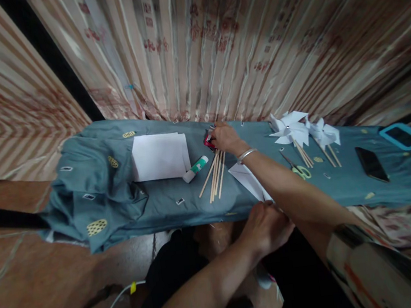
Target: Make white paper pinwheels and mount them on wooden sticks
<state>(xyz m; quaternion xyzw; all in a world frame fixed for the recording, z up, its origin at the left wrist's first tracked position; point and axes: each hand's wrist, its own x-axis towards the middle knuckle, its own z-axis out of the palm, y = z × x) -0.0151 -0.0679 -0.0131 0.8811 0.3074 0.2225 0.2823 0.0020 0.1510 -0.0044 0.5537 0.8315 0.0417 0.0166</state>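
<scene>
Single view from the wearer's head, above and just back from the near edge of the table (165, 194), facing forward and steeply downward; the wide field takes in both long edges, the curtain (182, 36) beyond the far edge, and floor (11, 265) past the left end

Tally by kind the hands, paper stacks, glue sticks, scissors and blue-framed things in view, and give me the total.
Hands, left and right: 2
Paper stack: 1
Glue stick: 1
Scissors: 1
Blue-framed thing: 1
Total: 6
</scene>
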